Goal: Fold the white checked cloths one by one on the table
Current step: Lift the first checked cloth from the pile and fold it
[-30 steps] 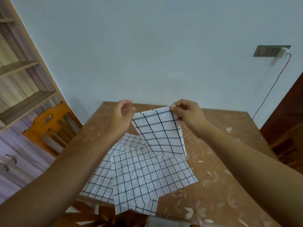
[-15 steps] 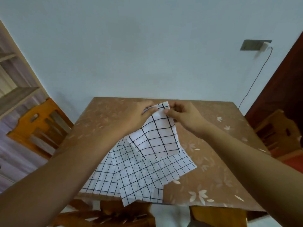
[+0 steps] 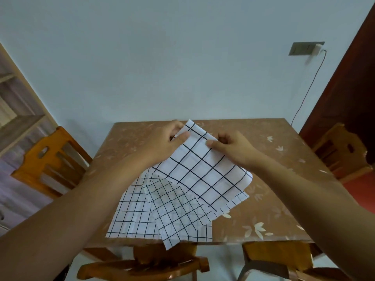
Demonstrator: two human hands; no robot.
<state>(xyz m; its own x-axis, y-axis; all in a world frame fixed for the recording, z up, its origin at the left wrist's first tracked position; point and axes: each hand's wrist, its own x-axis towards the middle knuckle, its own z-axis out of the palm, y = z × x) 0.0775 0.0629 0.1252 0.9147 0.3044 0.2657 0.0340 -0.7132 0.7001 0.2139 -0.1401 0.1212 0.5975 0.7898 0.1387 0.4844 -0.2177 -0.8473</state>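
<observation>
A white checked cloth (image 3: 200,169) with large squares is held above the brown table (image 3: 263,199), folded over on itself. My left hand (image 3: 164,142) pinches its far left corner between thumb and fingers. My right hand (image 3: 233,147) pinches its upper right edge. Under it lie two more white checked cloths flat on the table: one with small squares (image 3: 176,216) that hangs over the near edge, and one further left (image 3: 132,216).
Wooden chairs stand at the left (image 3: 50,161), at the right (image 3: 343,151) and at the near side (image 3: 142,266) of the table. A shelf unit (image 3: 18,118) stands at the far left. A socket with a cable (image 3: 306,48) is on the wall.
My hands came closer together and brought the held cloth's corners toward each other, and the cloth now lies lower and flatter over the others. The camera tilted and shifted.
</observation>
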